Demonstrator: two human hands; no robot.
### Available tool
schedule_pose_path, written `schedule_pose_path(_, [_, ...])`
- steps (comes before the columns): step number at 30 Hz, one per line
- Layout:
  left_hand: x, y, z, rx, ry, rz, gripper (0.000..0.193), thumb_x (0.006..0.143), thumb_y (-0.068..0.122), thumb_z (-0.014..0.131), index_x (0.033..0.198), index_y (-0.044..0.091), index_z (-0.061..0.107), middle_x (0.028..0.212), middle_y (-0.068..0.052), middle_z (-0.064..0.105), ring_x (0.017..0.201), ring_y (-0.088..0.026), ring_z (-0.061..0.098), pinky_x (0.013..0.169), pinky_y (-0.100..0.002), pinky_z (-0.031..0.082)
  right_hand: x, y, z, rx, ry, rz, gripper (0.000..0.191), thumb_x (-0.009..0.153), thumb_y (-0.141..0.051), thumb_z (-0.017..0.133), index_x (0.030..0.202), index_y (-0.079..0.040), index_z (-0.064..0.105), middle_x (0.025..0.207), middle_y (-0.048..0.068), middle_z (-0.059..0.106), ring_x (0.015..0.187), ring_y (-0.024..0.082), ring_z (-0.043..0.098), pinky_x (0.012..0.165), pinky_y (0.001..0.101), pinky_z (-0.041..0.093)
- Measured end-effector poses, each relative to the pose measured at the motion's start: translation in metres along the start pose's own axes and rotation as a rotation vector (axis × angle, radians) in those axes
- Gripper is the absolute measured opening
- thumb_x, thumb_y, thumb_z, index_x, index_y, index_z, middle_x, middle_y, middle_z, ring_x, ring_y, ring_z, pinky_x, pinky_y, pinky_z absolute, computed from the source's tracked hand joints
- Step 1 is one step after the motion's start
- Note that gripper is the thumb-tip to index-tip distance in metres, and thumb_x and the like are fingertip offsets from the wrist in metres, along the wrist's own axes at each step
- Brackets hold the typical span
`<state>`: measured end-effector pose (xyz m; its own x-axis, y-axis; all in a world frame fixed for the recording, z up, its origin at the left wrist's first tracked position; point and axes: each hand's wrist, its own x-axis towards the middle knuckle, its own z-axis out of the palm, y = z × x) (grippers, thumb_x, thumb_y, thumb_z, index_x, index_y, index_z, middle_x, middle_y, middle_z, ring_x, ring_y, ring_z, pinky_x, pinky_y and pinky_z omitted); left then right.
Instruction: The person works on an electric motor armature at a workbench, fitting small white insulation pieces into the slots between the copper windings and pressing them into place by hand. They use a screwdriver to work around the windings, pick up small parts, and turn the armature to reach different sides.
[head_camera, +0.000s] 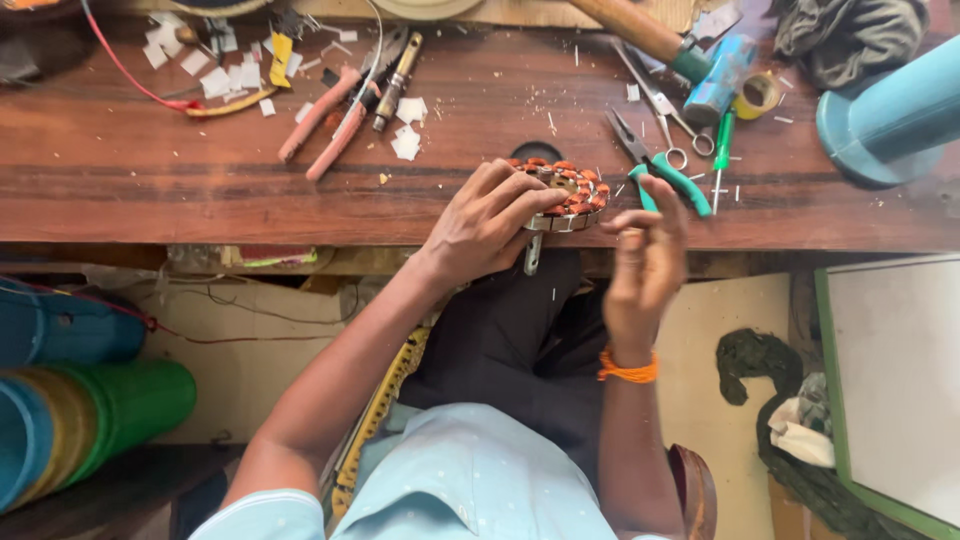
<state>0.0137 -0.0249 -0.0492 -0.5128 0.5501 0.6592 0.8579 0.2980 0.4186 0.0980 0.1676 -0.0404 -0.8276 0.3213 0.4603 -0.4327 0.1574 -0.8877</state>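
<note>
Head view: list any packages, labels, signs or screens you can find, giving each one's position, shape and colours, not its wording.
None show clearly.
Nearest candidates: white paper scraps scattered on the wooden bench, blank.
Green-framed white board, lower right, blank.
Left hand holds the copper-wound stator, unlabelled.

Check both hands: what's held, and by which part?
Left hand grips the copper-wound stator by its near-left rim at the bench edge. Right hand: fingers pinched, anything held is too small to tell.

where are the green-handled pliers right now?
Head view: the green-handled pliers lie on the wooden bench, right of centre, just right of the copper-wound stator and left of the green screwdriver, above the raised right hand.
</note>
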Motion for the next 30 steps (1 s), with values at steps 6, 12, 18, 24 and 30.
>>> schedule_pose_path(6, [0.013, -0.022, 0.006, -0.081, 0.084, 0.005, 0.045, 0.084, 0.012, 0.079, 0.127, 0.011, 0.065, 0.119, -0.005, 0.067, 0.113, -0.03, 0.057, 0.103, -0.043, 0.044, 0.026, 0.006, -0.061, -0.219, 0.026, 0.015, 0.023, 0.113, -0.001, 0.05, 0.127, 0.003, 0.068, 0.115, 0.008, 0.071, 0.096, 0.01, 0.062, 0.091, 0.025, 0.053])
schedule_pose_path(12, [0.015, -0.05, 0.013, -0.279, 0.049, -0.079, 0.043, 0.088, 0.008, 0.077, 0.129, 0.013, 0.064, 0.124, -0.001, 0.069, 0.119, -0.024, 0.061, 0.109, -0.04, 0.048, 0.028, 0.013, -0.074, -0.237, 0.049, 0.041, 0.021, 0.11, 0.001, 0.054, 0.123, 0.004, 0.069, 0.106, 0.009, 0.073, 0.092, 0.01, 0.063, 0.086, 0.025, 0.053])
schedule_pose_path(18, [0.018, -0.053, -0.01, -0.219, -0.049, -0.138, 0.051, 0.084, 0.008, 0.081, 0.131, 0.018, 0.065, 0.125, 0.001, 0.072, 0.126, -0.026, 0.055, 0.111, -0.04, 0.047, 0.017, 0.021, -0.055, -0.214, 0.061, 0.094, 0.019, 0.11, 0.001, 0.054, 0.12, 0.003, 0.07, 0.103, 0.009, 0.074, 0.091, 0.01, 0.064, 0.085, 0.0246, 0.052])
schedule_pose_path(24, [0.034, -0.023, -0.025, 0.02, -0.095, 0.037, 0.059, 0.086, 0.016, 0.08, 0.14, 0.02, 0.057, 0.129, -0.002, 0.065, 0.123, -0.03, 0.053, 0.107, -0.044, 0.043, -0.001, 0.035, -0.005, -0.166, 0.027, -0.064, 0.015, 0.105, 0.002, 0.06, 0.117, 0.003, 0.07, 0.138, 0.014, 0.059, 0.125, 0.018, 0.06, 0.103, 0.0309, 0.053])
schedule_pose_path(30, [0.051, -0.018, -0.015, 0.059, -0.22, 0.007, 0.072, 0.088, 0.012, 0.074, 0.153, 0.023, 0.047, 0.121, 0.006, 0.07, 0.101, -0.025, 0.057, 0.098, -0.04, 0.048, 0.011, 0.041, 0.005, -0.189, -0.01, -0.192, 0.021, 0.106, 0.004, 0.057, 0.123, 0.002, 0.069, 0.152, 0.015, 0.054, 0.142, 0.027, 0.054, 0.125, 0.0406, 0.046])
